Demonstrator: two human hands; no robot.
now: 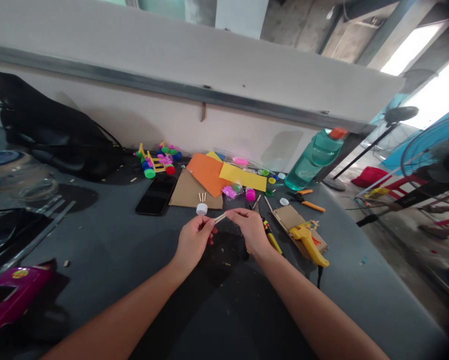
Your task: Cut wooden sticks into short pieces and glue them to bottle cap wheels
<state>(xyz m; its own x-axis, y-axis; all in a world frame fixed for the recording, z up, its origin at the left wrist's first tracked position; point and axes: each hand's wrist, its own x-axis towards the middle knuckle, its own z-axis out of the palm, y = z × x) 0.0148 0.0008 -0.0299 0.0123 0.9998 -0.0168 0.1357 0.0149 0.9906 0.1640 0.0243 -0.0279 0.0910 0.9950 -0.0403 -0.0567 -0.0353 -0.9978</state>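
Observation:
Between my two hands is a pair of short, thin wooden sticks (pixel 220 218), lying side by side. My left hand (pixel 195 237) pinches their left end, and my right hand (pixel 250 227) pinches the right end. Just beyond my left fingers stands a white bottle cap (pixel 201 209). Several more short wooden sticks (pixel 202 197) lie on a brown cardboard sheet (pixel 179 195) behind the cap. Close to my right wrist lies a yellow-and-black handled tool (pixel 271 237), partly hidden by the hand.
A yellow glue gun (pixel 307 242) rests on cardboard at right, near orange-handled pliers (pixel 310 202) and a teal bottle (pixel 314 159). A phone (pixel 156 195), orange paper (pixel 206 172), yellow paper (pixel 243 177) and small colourful wheeled models (pixel 159 162) lie behind. A black bag (pixel 55 135) sits at left.

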